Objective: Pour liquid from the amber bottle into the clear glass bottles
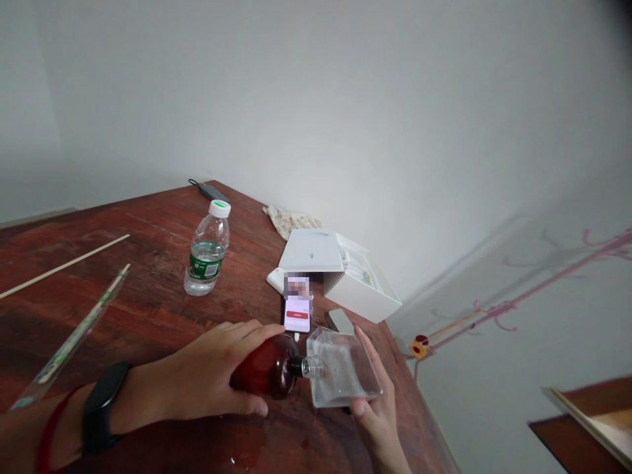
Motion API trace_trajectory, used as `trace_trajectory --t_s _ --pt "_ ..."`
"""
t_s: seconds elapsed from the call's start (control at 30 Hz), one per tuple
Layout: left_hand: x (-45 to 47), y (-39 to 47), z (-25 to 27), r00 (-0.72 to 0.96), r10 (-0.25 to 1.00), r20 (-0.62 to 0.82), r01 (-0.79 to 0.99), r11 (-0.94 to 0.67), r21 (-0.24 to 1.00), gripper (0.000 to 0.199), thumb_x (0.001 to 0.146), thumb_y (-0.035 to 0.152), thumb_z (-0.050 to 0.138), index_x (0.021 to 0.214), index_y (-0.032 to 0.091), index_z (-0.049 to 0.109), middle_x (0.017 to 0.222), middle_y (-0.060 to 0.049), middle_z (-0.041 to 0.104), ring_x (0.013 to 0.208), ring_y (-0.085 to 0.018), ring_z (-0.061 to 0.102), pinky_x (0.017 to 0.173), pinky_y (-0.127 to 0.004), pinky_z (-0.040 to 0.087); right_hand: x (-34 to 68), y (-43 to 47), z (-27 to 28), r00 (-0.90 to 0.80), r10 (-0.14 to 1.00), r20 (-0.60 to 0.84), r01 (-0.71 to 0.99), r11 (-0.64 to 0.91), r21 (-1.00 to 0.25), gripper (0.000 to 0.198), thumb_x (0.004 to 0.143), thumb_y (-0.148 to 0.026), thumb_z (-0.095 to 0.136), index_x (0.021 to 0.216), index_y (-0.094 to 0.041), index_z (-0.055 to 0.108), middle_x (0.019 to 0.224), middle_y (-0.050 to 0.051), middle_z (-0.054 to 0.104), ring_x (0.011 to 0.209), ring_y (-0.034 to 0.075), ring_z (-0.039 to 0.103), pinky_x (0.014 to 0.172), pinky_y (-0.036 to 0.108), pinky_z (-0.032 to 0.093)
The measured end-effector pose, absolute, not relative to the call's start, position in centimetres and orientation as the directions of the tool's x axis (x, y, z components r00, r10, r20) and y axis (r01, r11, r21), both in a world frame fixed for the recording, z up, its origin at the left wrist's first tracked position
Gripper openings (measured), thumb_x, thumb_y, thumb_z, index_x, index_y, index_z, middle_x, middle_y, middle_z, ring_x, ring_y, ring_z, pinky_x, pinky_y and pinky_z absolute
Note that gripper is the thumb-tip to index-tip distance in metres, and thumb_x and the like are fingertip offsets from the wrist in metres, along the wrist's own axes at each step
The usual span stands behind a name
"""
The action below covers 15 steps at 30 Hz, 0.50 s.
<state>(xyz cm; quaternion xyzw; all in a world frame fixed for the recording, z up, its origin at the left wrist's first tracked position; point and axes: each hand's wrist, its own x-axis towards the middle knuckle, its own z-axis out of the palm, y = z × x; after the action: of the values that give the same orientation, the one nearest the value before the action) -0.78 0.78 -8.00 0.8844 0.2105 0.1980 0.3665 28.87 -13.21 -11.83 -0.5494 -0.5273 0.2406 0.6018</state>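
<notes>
Red-brown bottle (264, 372) lies tipped sideways in the left hand's (217, 359) grasp, on the near side of the phone (297, 315). Its black neck meets the neck of a clear square bottle (340, 378), gripped by the right hand (381, 405). Lining up both necks seems the step in hand; the next move probably calls for steady, matched angles. Dark wooden table (153, 316) surrounds the phone, with a water bottle (205, 260) to its left and a pale wall (316, 118) beyond.

A pale wall (336, 112) backs a reddish wooden table (153, 303).
</notes>
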Motion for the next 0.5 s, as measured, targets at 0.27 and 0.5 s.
trace_trajectory --t_s 0.27,0.5 --pt "-0.72 0.76 -8.23 0.827 0.521 0.211 0.223 -0.649 0.727 0.091 0.074 0.037 0.096 0.153 0.031 0.052 0.147 -0.008 0.066 0.132 -0.04 0.064 0.114 -0.057 0.049 28.86 -13.24 -11.48 0.301 0.882 0.363 0.314 0.267 -0.911 0.102 0.07 -0.076 0.085 0.151 -0.02 0.062 0.131 0.018 0.079 0.129 0.042 0.071 0.107 0.052 0.057" --pt "-0.72 0.61 -8.12 0.825 0.518 0.227 0.211 -0.655 0.726 0.087 0.075 0.036 0.095 0.151 0.031 0.052 0.146 -0.009 0.066 0.131 -0.04 0.065 0.113 -0.056 0.049 28.64 -13.24 -11.16 0.307 0.887 0.345 0.302 0.253 -0.919 0.102 0.069 -0.076 0.086 0.15 -0.019 0.063 0.132 0.018 0.078 0.13 0.042 0.07 0.11 0.053 0.055"
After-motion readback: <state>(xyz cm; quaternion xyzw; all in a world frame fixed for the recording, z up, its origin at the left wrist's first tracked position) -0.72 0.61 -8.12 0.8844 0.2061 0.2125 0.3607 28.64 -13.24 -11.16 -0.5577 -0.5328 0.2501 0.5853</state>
